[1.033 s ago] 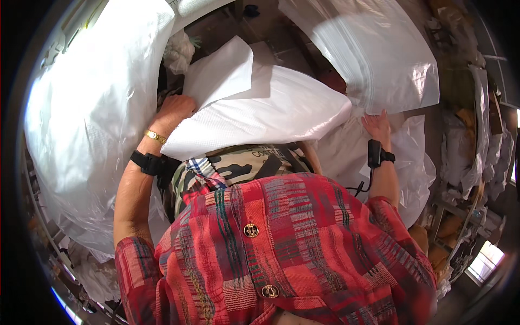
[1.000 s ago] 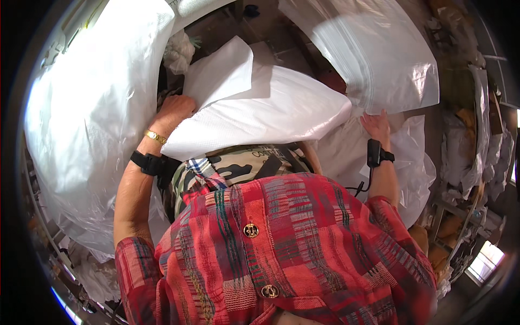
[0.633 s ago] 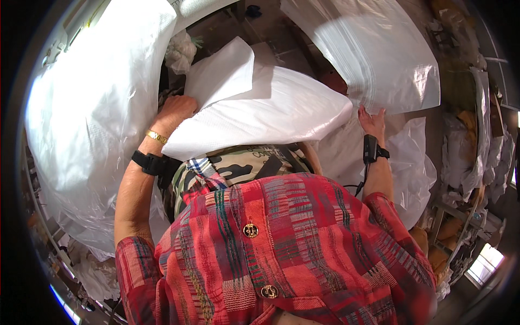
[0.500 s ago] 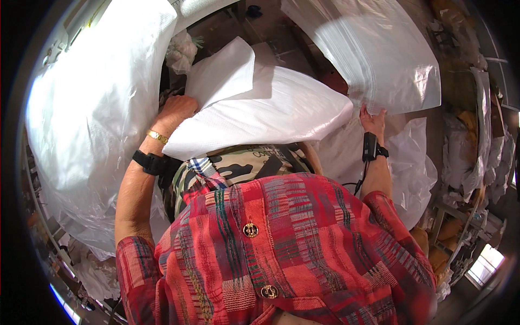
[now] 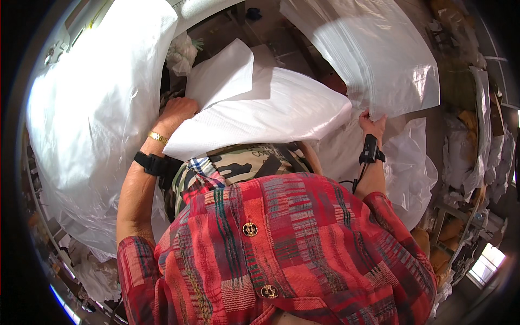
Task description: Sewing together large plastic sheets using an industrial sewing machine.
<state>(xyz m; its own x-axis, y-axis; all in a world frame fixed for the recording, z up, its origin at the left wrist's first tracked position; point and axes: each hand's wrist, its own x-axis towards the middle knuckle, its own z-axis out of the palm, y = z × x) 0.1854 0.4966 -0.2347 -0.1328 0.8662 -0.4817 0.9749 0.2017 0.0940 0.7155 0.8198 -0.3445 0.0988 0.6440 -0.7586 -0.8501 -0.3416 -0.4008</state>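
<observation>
Across my lap lies a white woven plastic sack [image 5: 260, 114], with one corner folded up at its far side. My left hand [image 5: 181, 108] is closed at the sack's left edge, its fingertips partly hidden. On the right, a stack of clear plastic bags [image 5: 387, 59] hangs over from the far side. My right hand [image 5: 374, 123] pinches the near edge of this stack with thumb and fingers. How many layers are between the fingers I cannot tell.
A large pile of translucent plastic sheeting [image 5: 92, 135] fills the left side. A knotted white bag [image 5: 182, 53] sits beyond my left hand. More crumpled clear plastic [image 5: 409, 168] lies beside my right forearm. Wrapped bundles and a metal rack [image 5: 452, 227] stand farther right.
My right hand has shifted slightly nearer to me, and its fingers have closed from a looser spread onto the edge of the bags. The left hand and the sack are almost unmoved.
</observation>
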